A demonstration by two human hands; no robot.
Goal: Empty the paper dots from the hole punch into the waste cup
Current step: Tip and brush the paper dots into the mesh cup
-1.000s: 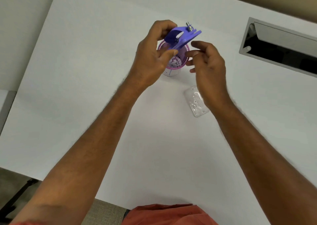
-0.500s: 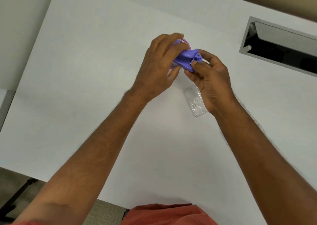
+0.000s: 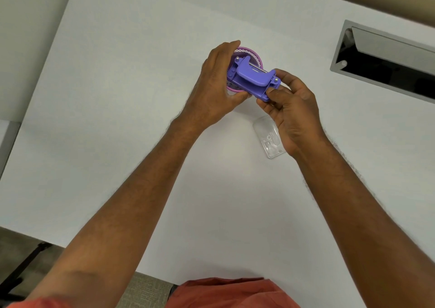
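Both hands gripped the purple hole punch over the mesh waste cup
Left hand and right hand clamped its ends; tilting off-centre would probably spill dots onto the table

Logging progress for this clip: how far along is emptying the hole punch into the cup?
Done: the clear plastic bottom cover lies off the punch on the white table. In hand: both the left hand and right hand hold the purple plastic hole punch handle-up over the pink mesh waste cup. Whether dots remain inside cannot be seen. Left: probably refitting the cover.
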